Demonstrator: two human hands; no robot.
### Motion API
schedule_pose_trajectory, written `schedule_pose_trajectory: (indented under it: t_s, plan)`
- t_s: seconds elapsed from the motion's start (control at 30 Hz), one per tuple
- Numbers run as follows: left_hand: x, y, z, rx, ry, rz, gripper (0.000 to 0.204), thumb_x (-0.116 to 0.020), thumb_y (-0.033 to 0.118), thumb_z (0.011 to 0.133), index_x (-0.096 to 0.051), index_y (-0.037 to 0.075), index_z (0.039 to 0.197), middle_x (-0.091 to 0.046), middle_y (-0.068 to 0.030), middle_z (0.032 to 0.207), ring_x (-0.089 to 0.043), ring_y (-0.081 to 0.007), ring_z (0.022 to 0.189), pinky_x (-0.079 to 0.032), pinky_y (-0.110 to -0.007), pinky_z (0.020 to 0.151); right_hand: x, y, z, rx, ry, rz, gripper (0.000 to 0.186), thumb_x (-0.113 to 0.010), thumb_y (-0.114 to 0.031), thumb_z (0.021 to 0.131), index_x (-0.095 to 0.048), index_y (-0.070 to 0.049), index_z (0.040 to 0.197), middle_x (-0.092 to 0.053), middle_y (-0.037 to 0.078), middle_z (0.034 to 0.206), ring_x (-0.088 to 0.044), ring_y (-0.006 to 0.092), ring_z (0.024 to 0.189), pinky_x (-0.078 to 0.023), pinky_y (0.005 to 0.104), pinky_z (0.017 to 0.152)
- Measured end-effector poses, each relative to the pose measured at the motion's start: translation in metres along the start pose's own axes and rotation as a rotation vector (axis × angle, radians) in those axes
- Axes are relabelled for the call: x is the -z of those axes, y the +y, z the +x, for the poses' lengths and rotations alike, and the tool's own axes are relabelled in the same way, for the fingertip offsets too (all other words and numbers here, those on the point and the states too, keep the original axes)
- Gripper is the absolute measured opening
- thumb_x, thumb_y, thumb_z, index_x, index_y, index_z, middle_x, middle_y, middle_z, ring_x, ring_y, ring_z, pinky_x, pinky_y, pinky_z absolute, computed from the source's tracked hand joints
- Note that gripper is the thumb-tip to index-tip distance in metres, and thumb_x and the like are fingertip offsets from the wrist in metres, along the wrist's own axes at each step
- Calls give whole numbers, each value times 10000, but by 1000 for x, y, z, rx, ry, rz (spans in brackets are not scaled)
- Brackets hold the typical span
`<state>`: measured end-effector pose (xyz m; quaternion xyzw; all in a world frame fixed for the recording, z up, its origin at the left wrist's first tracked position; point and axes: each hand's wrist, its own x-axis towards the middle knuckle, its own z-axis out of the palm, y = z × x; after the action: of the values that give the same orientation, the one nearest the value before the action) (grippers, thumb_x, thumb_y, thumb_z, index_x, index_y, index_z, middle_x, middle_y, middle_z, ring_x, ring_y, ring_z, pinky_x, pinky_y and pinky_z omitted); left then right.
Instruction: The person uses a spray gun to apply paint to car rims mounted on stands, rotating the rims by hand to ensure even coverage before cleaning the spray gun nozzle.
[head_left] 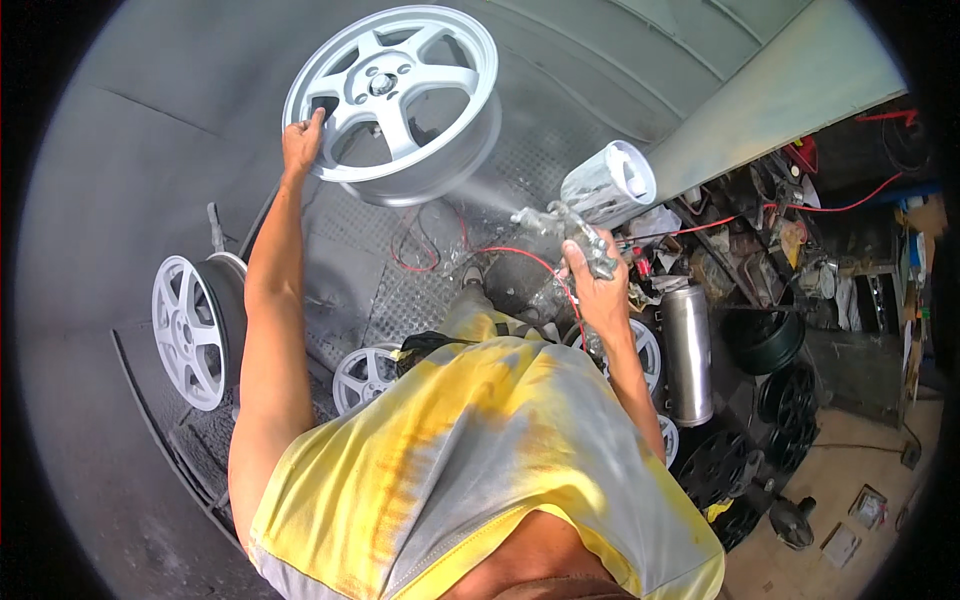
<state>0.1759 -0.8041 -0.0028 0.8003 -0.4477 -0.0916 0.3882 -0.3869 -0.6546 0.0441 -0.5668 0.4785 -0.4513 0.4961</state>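
My left hand (303, 145) grips the rim edge of a white multi-spoke wheel rim (397, 130), held up and tilted at the top of the view; its thumb lies over the rim's face. In my right hand (598, 285) is a spray gun (570, 235) with a white, paint-streaked cup (606, 183) on top. The gun's nozzle points left toward the wheel rim, and a pale mist spreads from it to the rim's lower side. A red hose (530, 255) runs near the gun and across the floor.
White wheel rims stand at the left (188, 333) and by my body (365, 378). A silver cylinder (688, 355) stands at the right, near dark rims (715, 468). Cluttered shelving (770, 260) fills the right side. Below lies a textured metal floor (400, 300).
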Motion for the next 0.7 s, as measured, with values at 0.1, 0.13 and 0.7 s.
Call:
schedule_pose_trajectory:
  t_s: [0.1,0.13,0.7]
  plan:
    - [-1,-3,9,-9,7,-1,680,-695,609,892,-677,-20,635,-607,-69,573,-565,-166,566,-461,-367,588,4,-5,21,32,125,-53,299,-700,-210,1006,-629,-1,1208,-695,40,903,-641,96,704,-538,276,647]
    - [-3,-5,12,-4,5,-6,683,-695,609,893,-676,-23,637,-604,-71,573,-561,-167,568,-461,-372,591,6,-7,28,44,172,-83,300,-702,-211,1006,-628,-1,1206,-697,42,908,-641,97,705,-537,276,646]
    - [-1,-13,95,-56,-213,69,699,-703,608,881,-581,4,552,-505,-33,525,-466,-139,546,-400,-375,539,-20,5,31,-240,158,-63,215,-685,-179,1011,-623,-24,1146,-679,18,931,-591,73,705,-499,256,663]
